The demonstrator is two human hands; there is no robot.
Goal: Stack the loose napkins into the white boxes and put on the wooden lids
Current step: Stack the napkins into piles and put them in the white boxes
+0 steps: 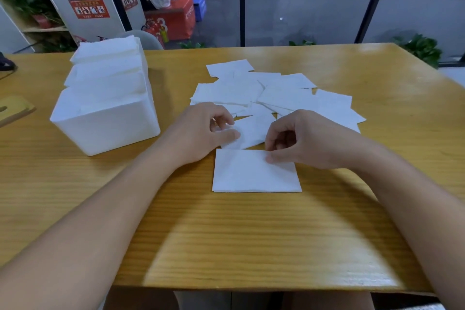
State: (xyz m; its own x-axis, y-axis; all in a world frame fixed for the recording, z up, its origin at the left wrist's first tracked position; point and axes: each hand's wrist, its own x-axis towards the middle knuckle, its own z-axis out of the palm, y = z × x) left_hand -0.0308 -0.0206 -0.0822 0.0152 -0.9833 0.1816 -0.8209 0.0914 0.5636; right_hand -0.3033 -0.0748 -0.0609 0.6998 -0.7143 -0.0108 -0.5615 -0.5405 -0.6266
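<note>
Left hand [201, 131] pinches the near corner of a loose napkin [251, 131] at frame centre, fingers curled. Right hand [299, 141] has fingers curled, fingertip pressing the far edge of a squared napkin stack [254, 173] on the wooden table [251, 234]; grasp unclear. Scattered napkins [276, 93] beyond overlap, count unreadable. White boxes [105, 98] left, napkin-filled, blur together. Wooden lid [12, 111] cut off at left edge.
</note>
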